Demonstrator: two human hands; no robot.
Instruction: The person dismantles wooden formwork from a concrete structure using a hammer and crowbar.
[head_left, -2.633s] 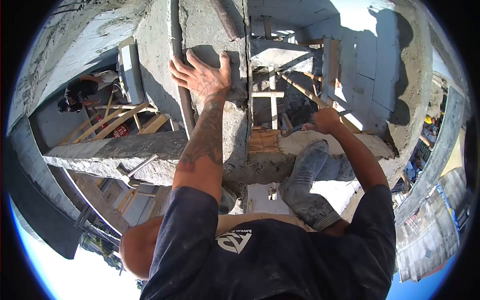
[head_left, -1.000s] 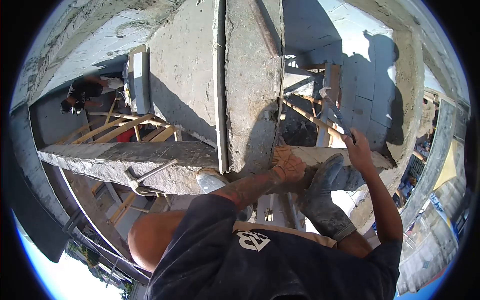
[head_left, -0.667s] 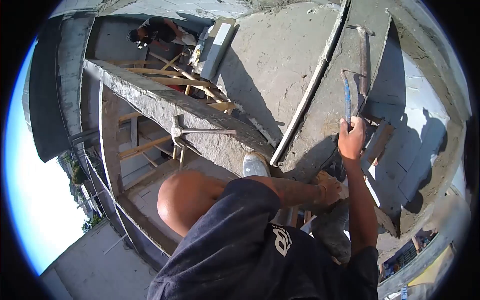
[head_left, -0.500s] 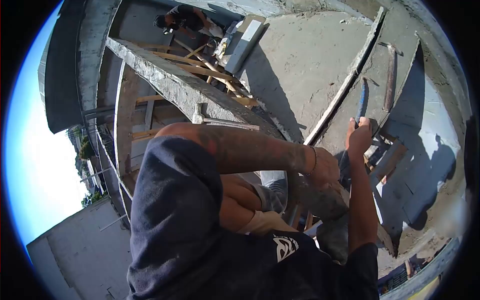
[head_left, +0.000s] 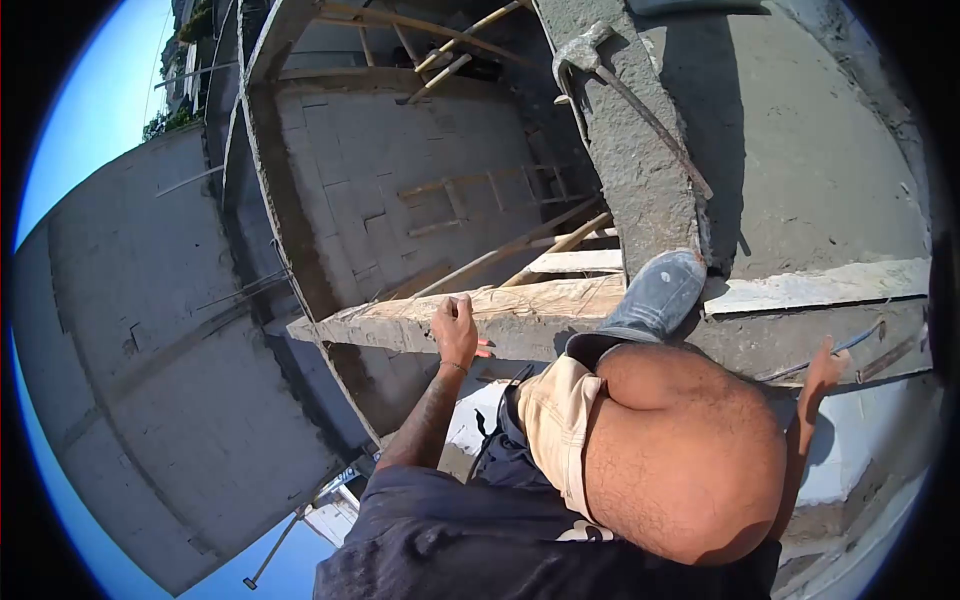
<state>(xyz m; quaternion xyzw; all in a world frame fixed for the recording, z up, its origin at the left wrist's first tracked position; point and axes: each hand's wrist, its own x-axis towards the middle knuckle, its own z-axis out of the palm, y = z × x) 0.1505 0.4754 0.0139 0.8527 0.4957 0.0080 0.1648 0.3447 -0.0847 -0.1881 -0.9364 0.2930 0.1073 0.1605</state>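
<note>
My left hand (head_left: 455,332) is closed just over the edge of the wood-topped beam (head_left: 400,318), fingers curled; whatever may be in them is hidden. An orange-red bit shows beside that wrist. At the far right, my right hand (head_left: 824,366) closes around a thin blue bar with a bent end (head_left: 862,338), which lies along the beam's side. A claw hammer (head_left: 640,108), crusted with cement, rests on the rough concrete wall top (head_left: 645,190). My grey boot (head_left: 660,295) stands on the beam below the hammer, with my bare knee bent toward the camera.
Left of the beam is a deep drop between block walls (head_left: 390,170), with timber props (head_left: 480,265) and a ladder-like frame (head_left: 485,200) below. Wet-looking grey concrete (head_left: 810,180) spreads at upper right. A pale board (head_left: 815,288) and a rusty rod (head_left: 895,355) lie at right.
The view has swung toward the left, over the drop. My left hand has moved away from my right, out to the beam. My boot now shows on the beam.
</note>
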